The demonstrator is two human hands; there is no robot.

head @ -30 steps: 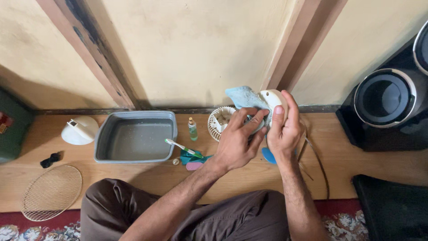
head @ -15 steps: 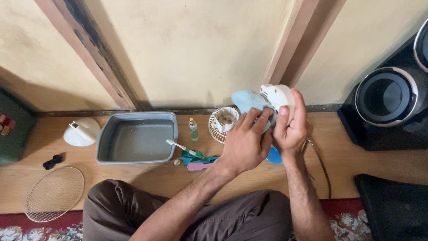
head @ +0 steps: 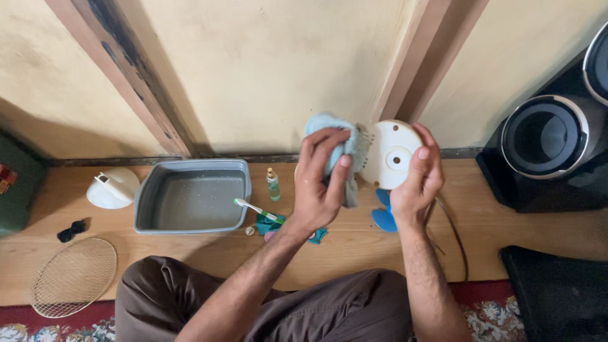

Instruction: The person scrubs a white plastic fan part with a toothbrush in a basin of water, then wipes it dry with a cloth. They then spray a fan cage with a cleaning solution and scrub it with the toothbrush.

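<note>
In the head view, the person sits at the near edge of a low wooden floor board (head: 506, 234) that runs along the wall. The right hand (head: 418, 180) grips a round white fan part (head: 391, 155) by its right rim, thumb on the flat face, fingers curled behind, and holds it up in the air above the far edge of the board. The flat round face is turned toward the camera, so its axis points about at the viewer. The left hand (head: 322, 183) is closed around a light blue cloth (head: 342, 142), which is bunched between the fingers and the thumb and is pressed to the left rim of the white part. So the part lies just to the right of the left hand, and both hands touch it from opposite sides.

Below the hands lie a blue fan blade (head: 382, 218) and a dark cable (head: 453, 231). To the left stand a small green bottle (head: 273, 183) and a grey tub (head: 190, 196) with a toothbrush (head: 256, 208) on its right rim. A wire grille (head: 73, 275) lies near the left corner.
</note>
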